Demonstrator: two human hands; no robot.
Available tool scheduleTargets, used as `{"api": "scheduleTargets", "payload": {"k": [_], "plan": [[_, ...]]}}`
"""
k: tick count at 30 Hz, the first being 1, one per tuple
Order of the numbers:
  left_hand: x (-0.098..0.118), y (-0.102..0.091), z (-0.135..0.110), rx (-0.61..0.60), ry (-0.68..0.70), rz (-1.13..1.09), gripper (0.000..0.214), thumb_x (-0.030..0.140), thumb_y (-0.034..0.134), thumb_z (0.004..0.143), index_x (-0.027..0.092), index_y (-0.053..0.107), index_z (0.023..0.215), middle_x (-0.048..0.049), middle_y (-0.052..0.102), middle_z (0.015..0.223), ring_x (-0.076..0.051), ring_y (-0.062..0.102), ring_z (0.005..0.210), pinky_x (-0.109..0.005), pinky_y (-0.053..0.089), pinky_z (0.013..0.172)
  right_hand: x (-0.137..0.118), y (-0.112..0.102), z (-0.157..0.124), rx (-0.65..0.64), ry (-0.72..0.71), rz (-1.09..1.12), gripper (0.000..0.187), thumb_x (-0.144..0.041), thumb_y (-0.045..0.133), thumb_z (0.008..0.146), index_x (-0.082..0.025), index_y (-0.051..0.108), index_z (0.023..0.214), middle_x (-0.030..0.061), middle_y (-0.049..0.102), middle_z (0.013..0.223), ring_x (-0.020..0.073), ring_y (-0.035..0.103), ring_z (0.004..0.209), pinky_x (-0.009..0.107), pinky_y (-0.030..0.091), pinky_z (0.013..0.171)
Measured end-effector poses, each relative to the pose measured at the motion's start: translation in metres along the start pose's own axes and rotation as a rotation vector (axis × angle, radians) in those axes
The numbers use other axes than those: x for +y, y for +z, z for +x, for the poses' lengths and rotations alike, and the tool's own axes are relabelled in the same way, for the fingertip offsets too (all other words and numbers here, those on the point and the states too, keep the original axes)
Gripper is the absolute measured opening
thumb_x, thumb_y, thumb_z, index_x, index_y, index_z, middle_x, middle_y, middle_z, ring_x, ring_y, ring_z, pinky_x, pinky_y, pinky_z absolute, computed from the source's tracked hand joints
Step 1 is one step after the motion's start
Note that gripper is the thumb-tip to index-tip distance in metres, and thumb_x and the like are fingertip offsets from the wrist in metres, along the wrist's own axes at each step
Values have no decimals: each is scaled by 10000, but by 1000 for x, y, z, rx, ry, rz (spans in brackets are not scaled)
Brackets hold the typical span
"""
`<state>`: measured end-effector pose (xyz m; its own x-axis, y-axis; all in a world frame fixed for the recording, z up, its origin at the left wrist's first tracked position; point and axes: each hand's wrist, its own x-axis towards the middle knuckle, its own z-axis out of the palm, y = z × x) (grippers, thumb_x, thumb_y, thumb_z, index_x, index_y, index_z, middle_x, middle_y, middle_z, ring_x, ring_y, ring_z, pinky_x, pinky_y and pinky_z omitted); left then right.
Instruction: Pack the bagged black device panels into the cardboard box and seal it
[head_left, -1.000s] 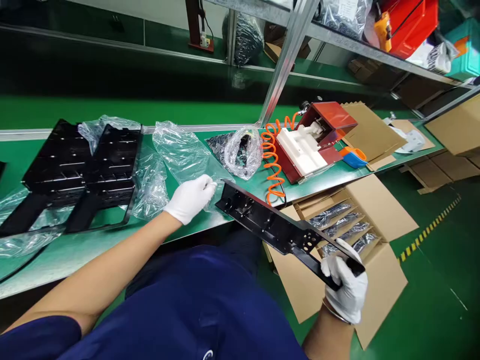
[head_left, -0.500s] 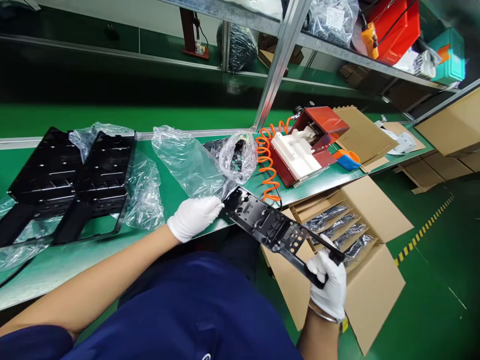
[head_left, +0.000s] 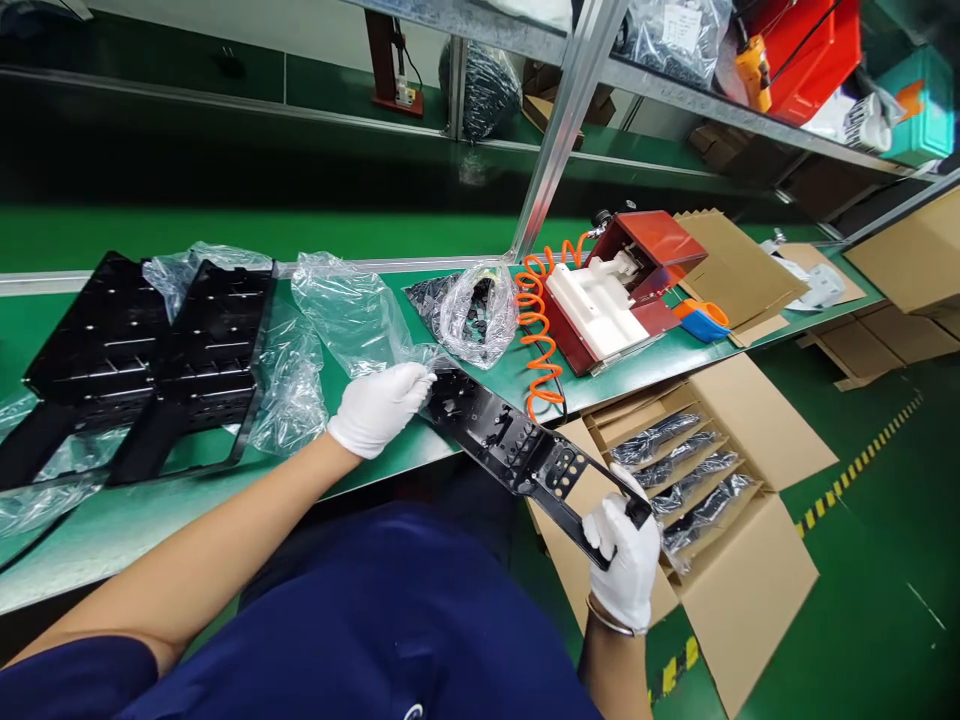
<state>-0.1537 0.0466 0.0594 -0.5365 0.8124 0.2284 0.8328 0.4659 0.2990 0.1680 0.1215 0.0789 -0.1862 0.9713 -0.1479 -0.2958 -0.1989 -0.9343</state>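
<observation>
My right hand (head_left: 625,540), in a white glove, is closed around the open-framed end of a long black plastic panel (head_left: 517,440). The panel slants down to the right over the bench edge, with holes and small posts along its face. My left hand (head_left: 382,408), also gloved, pinches the edge of a clear plastic bag (head_left: 351,318) at the panel's far end. That end lies against the bag's mouth and seems partly covered by film. The bag stretches up and left across the bench.
More black panels (head_left: 112,350) lie on plastic film at the left. Behind my hands sits an open bag of small black parts (head_left: 480,320), beside an orange coiled hose (head_left: 534,340) and a red-and-white fixture (head_left: 600,310). At right, an open carton (head_left: 757,590) holds several bagged pieces.
The panel and my right hand have shifted left and slightly down. My left hand has moved a little left, drawing the bag with it.
</observation>
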Motion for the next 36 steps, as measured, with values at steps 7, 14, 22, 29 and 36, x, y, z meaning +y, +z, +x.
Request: {"api": "scheduleTargets", "payload": {"k": [7,14,22,29,36], "plan": [[1,3,-10,-69,122,29,407,442,395,988,206,673,809,-53,707,768,-195,650,698,-283,386,620,-3,8,7,23,-29,41,298,-202,689,827,-204,645,1122,-130,329,481,35,220,383,186,265,425],[6,6,-16,-54,183,-9,445,424,339,1005,198,646,774,-60,667,724,-184,616,654,-288,377,610,9,23,-2,-18,2,19,363,-241,695,820,-216,618,1174,-132,317,472,48,229,386,196,256,421],[29,5,-25,-131,397,-57,438,383,336,1002,206,655,759,-36,605,625,-172,574,572,-292,337,544,23,54,1,-58,88,11,422,-302,702,808,-225,595,1209,-137,300,495,49,198,397,200,232,417],[44,-4,-34,-72,557,-87,411,328,360,1002,200,666,759,-40,628,641,-166,568,546,-289,323,515,43,81,4,-20,80,114,444,-299,690,821,-221,574,1242,-137,283,517,59,230,424,211,336,469],[68,-2,-37,-117,580,-141,381,315,386,994,188,642,742,-41,586,604,-181,589,558,-290,347,512,61,107,7,-78,74,26,490,-344,675,804,-254,540,1266,-109,320,632,59,306,454,223,374,497]]}}
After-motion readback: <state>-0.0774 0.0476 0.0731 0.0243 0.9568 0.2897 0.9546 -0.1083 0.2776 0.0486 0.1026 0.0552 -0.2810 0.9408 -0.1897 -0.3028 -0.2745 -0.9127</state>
